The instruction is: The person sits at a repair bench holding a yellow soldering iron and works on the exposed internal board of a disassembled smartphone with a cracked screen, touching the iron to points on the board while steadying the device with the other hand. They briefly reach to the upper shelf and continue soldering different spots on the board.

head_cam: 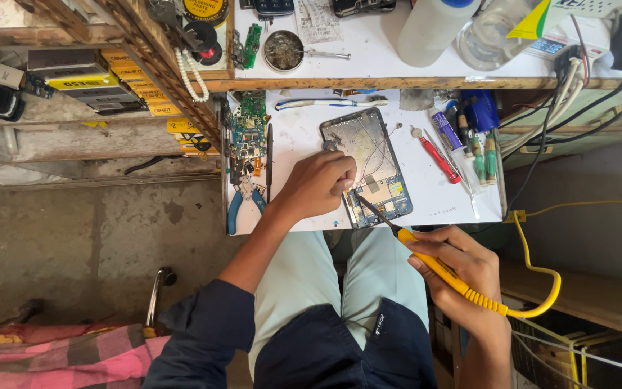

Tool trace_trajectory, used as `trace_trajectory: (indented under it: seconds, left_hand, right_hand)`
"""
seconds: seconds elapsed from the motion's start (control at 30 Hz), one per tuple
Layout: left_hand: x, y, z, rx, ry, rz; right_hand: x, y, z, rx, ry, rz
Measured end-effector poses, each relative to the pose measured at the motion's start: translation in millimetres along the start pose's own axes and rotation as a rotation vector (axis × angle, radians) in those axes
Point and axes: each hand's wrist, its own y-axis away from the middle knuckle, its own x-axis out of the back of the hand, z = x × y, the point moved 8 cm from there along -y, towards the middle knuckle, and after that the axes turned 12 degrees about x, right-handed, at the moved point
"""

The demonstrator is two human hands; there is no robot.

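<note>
Nearest the camera sit the person's lap in pale trousers and a dark blue garment, with a pink checked cloth (73,356) at the near left. Just beyond, the right hand (462,277) is closed around the yellow handle of a soldering iron (437,270), whose ribbed yellow cord loops off to the right. Its long axis runs diagonally, with the dark metal tip pointing far-left onto the near end of an opened tablet (368,166).

That tablet lies on a white work surface (304,130), back cover off, showing a dull grey metal plate, thin wires and a blue circuit board at its near end. Its long axis runs near to far, tilted slightly left at the far end. The left hand (318,184) rests on its left edge, fingers curled; what they pinch cannot be told.

Left of the hand lie blue-handled pliers (242,202), a black stick-shaped tool, and a green circuit board (246,133). Right of the tablet sit a red-handled screwdriver (437,155), a tube and several green-handled tools. A raised shelf at the far side carries a round tin (284,50), a white bottle and a clear jar. Cables hang at the right.
</note>
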Motion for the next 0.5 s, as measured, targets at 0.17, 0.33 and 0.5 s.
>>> trace_trajectory:
  seconds: [0.17,0.33,0.5]
  left_hand:
    - [-2,4,6,-0.082,-0.071,0.083]
    - [-2,3,-1,-0.022,-0.01,-0.005]
    - [1,0,-8,0.048,0.053,-0.109]
  right_hand:
    - [-1,3,1,-0.013,-0.021,0.01]
    - [-1,4,3,-0.043,-0.028,0.016]
    - [-1,4,2,-0.03,-0.016,0.015]
